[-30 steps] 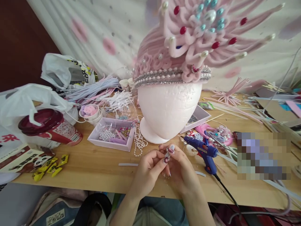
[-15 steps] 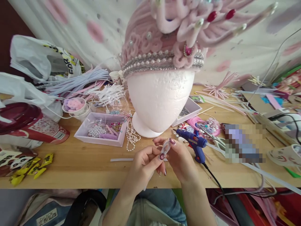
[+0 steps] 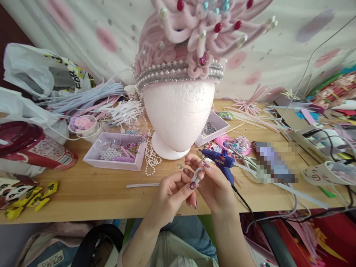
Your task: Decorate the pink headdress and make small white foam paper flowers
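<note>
A pale, fuzzy pipe cleaner (image 3: 197, 175), bent into a curve, is pinched between my two hands above the table's front. My left hand (image 3: 174, 189) grips its lower part between thumb and fingers. The thumb and fingertips of my right hand (image 3: 214, 181) close on its upper end. Another pale strip (image 3: 142, 185) lies on the wood left of my hands. Just beyond them stands a white foam head (image 3: 178, 115) wearing a pink headdress (image 3: 178, 70) with pearl strings and red gems. A blue glue gun (image 3: 219, 159) rests right of my right hand.
To the left are a lilac box (image 3: 114, 161) of beads, pearl strings (image 3: 152, 159), a red cup (image 3: 41, 148) and yellow wrapped sweets (image 3: 35, 196). Rightward lie scissors (image 3: 247, 159), a blurred phone-like object (image 3: 275, 163) and a paper cup (image 3: 319, 174). A cable runs off the front edge.
The view has shifted, so the foam head and table items sit further left. The pipe cleaner now shows a more open curve between my fingers; both hands keep hold of it.
</note>
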`<control>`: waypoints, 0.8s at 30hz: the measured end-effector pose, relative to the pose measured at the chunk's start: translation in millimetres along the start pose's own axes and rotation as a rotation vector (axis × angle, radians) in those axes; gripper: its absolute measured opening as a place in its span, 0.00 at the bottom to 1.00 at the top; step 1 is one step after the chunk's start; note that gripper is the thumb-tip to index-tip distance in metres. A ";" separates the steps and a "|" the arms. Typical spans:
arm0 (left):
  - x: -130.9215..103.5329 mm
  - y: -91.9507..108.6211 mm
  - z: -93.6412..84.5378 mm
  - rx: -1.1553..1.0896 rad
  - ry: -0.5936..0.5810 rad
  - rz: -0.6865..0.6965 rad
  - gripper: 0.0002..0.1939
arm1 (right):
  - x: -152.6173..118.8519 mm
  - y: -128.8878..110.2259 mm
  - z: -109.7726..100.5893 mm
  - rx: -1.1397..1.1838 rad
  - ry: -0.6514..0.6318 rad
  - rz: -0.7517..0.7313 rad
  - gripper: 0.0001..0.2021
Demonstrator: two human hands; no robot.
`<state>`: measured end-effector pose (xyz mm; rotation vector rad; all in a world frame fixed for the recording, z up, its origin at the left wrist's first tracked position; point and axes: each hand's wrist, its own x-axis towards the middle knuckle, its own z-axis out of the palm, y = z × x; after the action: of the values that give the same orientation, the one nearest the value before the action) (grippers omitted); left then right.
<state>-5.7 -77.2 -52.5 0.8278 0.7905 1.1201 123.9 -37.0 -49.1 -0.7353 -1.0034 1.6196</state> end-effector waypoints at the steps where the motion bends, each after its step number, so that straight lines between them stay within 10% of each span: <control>1: -1.4 -0.7 0.3 -0.006 0.010 0.004 0.16 | -0.2 0.9 0.0 -0.052 0.047 -0.084 0.13; 5: -8.2 -2.4 -0.3 -0.027 0.036 0.006 0.15 | -4.5 2.7 -3.8 -0.237 0.211 -0.406 0.05; 12: -12.2 -1.4 2.1 -0.102 -0.035 -0.083 0.16 | -15.6 0.1 -14.4 -0.229 -0.291 -0.083 0.12; 24: -16.1 8.8 2.7 -0.071 -0.170 -0.109 0.15 | -18.1 -4.9 -16.7 -0.161 -0.347 -0.086 0.10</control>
<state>-11.2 -91.1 -41.6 0.7993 0.6430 0.9620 145.1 -49.8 -52.9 -0.5170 -1.4083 1.6365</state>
